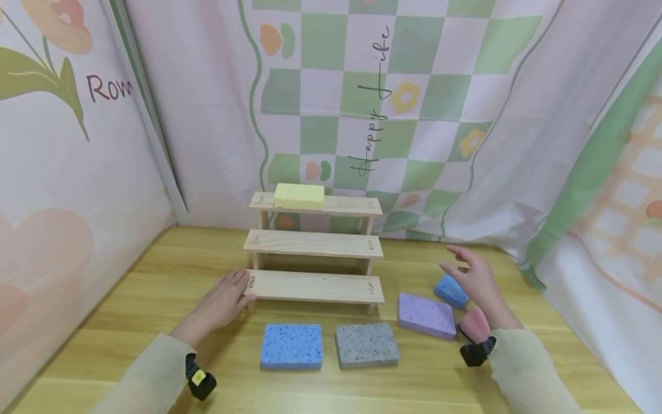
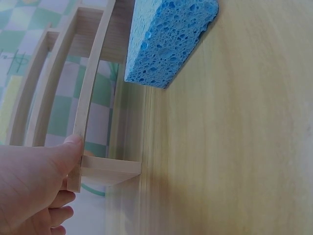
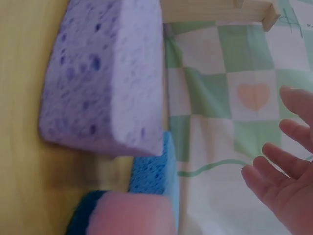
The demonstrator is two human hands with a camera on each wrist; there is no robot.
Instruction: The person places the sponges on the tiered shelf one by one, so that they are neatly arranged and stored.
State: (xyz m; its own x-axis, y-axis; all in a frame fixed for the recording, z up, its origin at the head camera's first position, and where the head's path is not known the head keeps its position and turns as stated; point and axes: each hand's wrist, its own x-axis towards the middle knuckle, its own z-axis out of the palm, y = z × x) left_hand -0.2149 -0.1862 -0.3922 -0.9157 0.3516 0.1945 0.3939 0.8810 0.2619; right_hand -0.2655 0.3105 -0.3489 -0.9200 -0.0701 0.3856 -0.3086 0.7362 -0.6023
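My left hand point(image 1: 223, 299) holds the left end of the lowest board of a three-step wooden shelf point(image 1: 315, 286). In the left wrist view, its thumb point(image 2: 72, 149) lies along the board's edge and the other fingers are curled past the end. My right hand point(image 1: 476, 280) is raised over the right side of the table, fingers apart and nothing in them. Below and around it are a small blue sponge point(image 1: 451, 291), a pink sponge point(image 1: 474, 325) with a dark scouring side point(image 3: 83, 215), and a purple sponge point(image 1: 426, 316). A yellow sponge point(image 1: 299, 196) lies on the top board.
On the table point(image 1: 227, 379) in front of the shelf lie a larger blue sponge point(image 1: 291, 346) and a grey sponge point(image 1: 367, 345) side by side. A checked cloth point(image 1: 398, 115) hangs close behind the shelf, with printed curtains point(image 1: 77, 230) at both sides.
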